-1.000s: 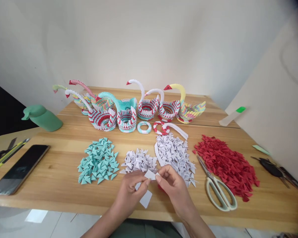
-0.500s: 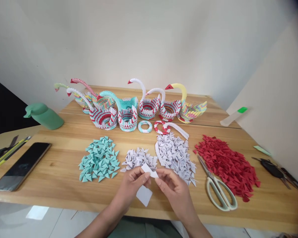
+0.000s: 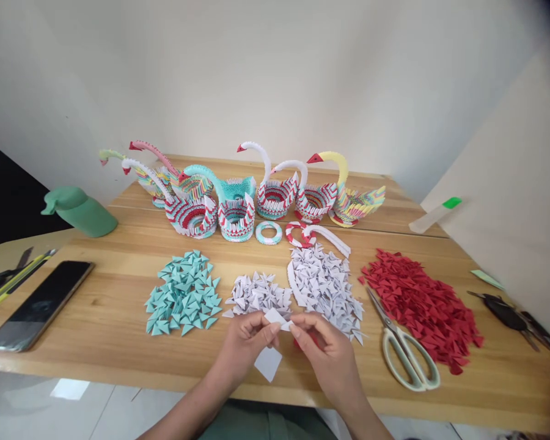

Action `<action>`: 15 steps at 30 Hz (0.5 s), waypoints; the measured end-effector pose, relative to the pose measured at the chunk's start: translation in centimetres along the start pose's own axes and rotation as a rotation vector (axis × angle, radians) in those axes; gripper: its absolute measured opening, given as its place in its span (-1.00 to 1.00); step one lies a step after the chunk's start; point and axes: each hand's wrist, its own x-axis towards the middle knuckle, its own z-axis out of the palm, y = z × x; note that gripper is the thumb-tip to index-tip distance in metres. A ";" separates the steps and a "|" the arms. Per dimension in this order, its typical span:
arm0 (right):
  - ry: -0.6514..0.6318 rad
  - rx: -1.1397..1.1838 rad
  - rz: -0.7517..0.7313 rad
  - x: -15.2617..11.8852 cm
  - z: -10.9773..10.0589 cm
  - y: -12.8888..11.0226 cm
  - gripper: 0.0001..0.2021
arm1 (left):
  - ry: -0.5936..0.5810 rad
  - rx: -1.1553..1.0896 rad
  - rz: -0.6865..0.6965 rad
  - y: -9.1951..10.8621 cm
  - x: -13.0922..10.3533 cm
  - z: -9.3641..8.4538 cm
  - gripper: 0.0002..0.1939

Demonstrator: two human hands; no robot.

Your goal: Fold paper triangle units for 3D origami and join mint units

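Observation:
A small folded white paper (image 3: 275, 317) is pinched between both hands near the table's front edge. My left hand (image 3: 250, 342) is closed on its left part, thumb on top. Thumb and fingers of my right hand (image 3: 327, 348) grip its right end. Just below my left fingers lies a white paper sheet (image 3: 268, 364). A bit of something red (image 3: 306, 340) shows beside my right fingers; its shape is mostly hidden. Beyond the hands are a small pile of white folded pieces (image 3: 259, 294) and a larger white pile (image 3: 325, 290).
Teal pieces (image 3: 183, 293) lie at left, red pieces (image 3: 421, 305) and scissors (image 3: 407, 357) at right. Several paper swans (image 3: 192, 214) and two rings (image 3: 269, 233) stand behind. A phone (image 3: 39, 305) and green bottle (image 3: 80, 211) are far left, keys (image 3: 502, 310) far right.
Both hands still hold the folded paper, its angle slightly changed. My right hand has shifted a little, and something red now shows beside its fingers. The view has moved slightly.

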 end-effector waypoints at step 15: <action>0.010 0.004 0.020 -0.1 0.2 -0.8 -0.76 | -0.008 -0.004 -0.032 0.2 -0.2 0.2 -0.59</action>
